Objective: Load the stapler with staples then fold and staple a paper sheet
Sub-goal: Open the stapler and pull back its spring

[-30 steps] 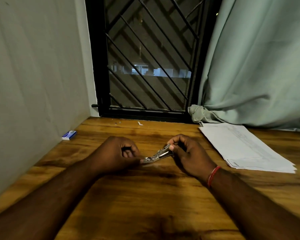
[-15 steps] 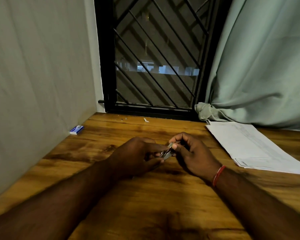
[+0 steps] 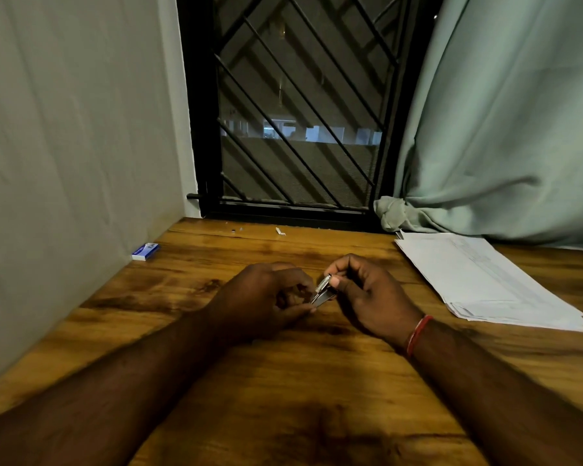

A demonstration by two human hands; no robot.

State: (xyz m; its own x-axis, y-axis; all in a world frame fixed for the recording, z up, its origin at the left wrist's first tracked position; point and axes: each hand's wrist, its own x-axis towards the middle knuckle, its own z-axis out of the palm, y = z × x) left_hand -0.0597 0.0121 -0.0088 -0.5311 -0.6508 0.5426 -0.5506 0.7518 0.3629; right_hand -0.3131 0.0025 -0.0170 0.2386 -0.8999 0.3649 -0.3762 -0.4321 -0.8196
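Head view: over the desk [image 3: 283,381], left of the paper stack [image 3: 485,280], the left hand [image 3: 263,304] and right hand [image 3: 371,297] are curled on the small stapler [image 3: 322,292] held between them. The staples should be seated flat in its channel before it is pressed shut.

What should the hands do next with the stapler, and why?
Probably press the stapler shut: the left hand and right hand both pinch it, its halves look spread apart, and the papers lie untouched to the right.
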